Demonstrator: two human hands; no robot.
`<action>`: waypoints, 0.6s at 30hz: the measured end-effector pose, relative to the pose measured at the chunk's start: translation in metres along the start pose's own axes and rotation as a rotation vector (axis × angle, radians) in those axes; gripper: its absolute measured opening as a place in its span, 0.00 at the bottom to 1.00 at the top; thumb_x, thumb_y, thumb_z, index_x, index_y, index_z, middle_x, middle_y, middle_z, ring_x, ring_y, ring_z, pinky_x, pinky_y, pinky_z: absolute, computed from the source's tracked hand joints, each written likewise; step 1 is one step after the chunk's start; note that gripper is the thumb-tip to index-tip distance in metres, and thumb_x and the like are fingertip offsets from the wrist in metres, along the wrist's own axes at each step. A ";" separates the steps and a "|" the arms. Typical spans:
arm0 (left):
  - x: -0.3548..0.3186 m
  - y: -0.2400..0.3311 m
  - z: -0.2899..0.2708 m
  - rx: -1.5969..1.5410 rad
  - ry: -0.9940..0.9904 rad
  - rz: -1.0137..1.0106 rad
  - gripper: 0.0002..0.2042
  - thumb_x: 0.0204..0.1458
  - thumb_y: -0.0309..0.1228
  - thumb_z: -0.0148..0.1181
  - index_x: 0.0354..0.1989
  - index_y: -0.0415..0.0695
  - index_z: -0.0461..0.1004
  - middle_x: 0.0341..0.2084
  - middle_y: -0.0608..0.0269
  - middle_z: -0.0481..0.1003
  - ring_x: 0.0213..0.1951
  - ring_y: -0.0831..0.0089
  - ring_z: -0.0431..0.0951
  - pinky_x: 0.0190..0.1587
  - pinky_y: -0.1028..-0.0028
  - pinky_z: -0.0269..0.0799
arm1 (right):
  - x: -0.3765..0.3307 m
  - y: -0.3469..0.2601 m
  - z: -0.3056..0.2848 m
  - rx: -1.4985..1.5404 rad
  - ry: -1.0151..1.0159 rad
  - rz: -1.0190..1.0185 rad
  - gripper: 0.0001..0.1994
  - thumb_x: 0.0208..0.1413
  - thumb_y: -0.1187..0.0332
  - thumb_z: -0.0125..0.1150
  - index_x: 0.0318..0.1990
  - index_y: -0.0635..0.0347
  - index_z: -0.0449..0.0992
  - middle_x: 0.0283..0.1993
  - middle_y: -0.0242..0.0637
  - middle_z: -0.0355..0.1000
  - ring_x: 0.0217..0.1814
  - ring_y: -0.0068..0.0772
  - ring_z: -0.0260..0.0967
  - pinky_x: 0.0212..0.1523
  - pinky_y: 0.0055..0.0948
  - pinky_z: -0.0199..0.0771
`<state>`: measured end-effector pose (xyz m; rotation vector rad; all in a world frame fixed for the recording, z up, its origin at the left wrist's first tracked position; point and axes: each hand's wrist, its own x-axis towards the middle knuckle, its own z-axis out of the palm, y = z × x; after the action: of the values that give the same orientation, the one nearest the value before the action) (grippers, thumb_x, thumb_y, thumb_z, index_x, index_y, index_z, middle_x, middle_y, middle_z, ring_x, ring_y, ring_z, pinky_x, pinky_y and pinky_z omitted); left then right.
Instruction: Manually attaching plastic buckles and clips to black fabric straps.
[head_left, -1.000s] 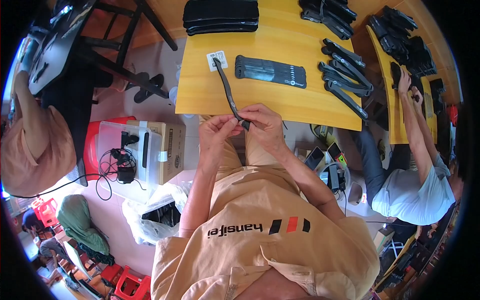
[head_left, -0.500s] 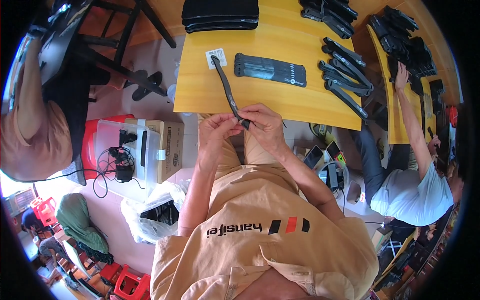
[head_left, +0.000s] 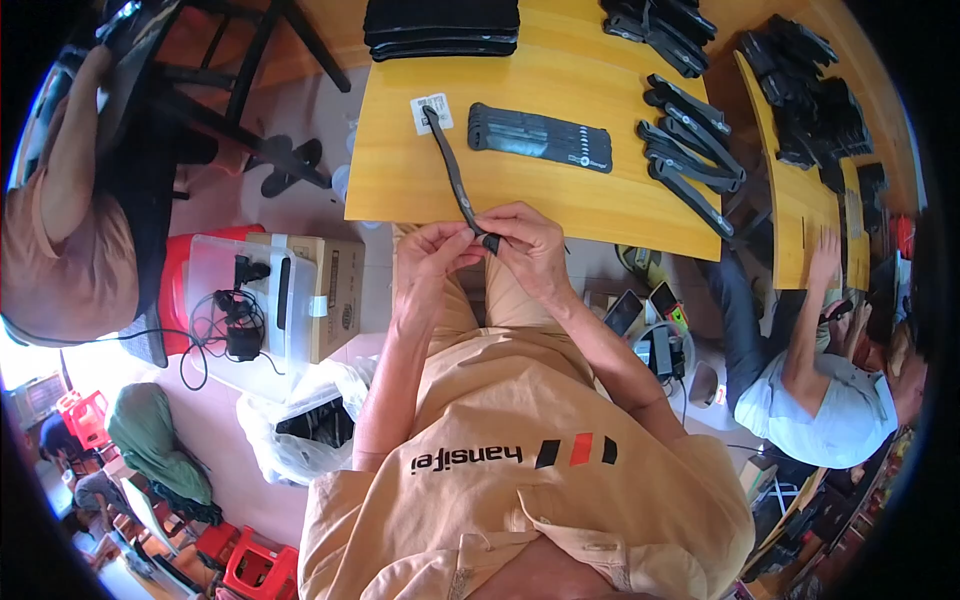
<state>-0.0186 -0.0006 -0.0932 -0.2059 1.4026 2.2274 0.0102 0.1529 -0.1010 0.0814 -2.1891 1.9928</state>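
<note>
A narrow black strap [head_left: 452, 172] runs from my hands up onto the yellow table [head_left: 395, 185]. Its far end lies over a small white printed card [head_left: 443, 120]. At the near end, just off the table's front edge, my left hand [head_left: 434, 258] pinches it from one side. My right hand [head_left: 532, 248] is closed on the same end, fingertips close to the left ones. The fingers partly hide that end. To the right of the strap, a flat dark pack [head_left: 540, 136] with a row of light marks lies on the table.
Several loose black straps [head_left: 690, 150] lie at the table's right, with a tied black bundle [head_left: 658, 38] behind. A black stack [head_left: 440, 30] sits at the back left. Below left are a clear bin [head_left: 225, 350], a carton [head_left: 340, 300] and a plastic bag [head_left: 265, 430]. A co-worker [head_left: 815, 405] sits at right.
My hands and the strap have hardly moved. The co-worker at right has drawn an arm back from the black pile toward the table's near edge.
</note>
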 end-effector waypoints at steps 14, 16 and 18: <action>0.006 -0.006 -0.001 0.064 0.065 0.006 0.05 0.50 0.24 0.53 0.31 0.35 0.73 0.24 0.59 0.76 0.25 0.77 0.76 0.30 0.81 0.72 | 0.001 0.004 0.003 -0.141 -0.024 -0.080 0.14 0.42 0.88 0.56 0.38 0.67 0.77 0.40 0.42 0.72 0.41 0.31 0.72 0.40 0.21 0.73; 0.005 -0.006 0.000 0.102 0.080 0.026 0.05 0.50 0.24 0.53 0.31 0.35 0.73 0.24 0.59 0.76 0.25 0.77 0.76 0.29 0.81 0.72 | 0.000 0.005 0.003 -0.115 -0.022 -0.049 0.14 0.42 0.89 0.55 0.38 0.68 0.77 0.39 0.41 0.71 0.41 0.31 0.72 0.41 0.21 0.73; 0.004 -0.002 0.003 0.198 0.059 0.026 0.06 0.50 0.25 0.53 0.30 0.34 0.73 0.24 0.59 0.76 0.25 0.78 0.76 0.29 0.82 0.72 | -0.001 0.005 0.001 -0.112 -0.020 -0.036 0.15 0.41 0.89 0.55 0.37 0.67 0.77 0.38 0.41 0.71 0.41 0.31 0.71 0.40 0.21 0.72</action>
<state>-0.0208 0.0042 -0.0946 -0.1877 1.6539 2.1007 0.0106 0.1525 -0.1061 0.1258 -2.2898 1.8546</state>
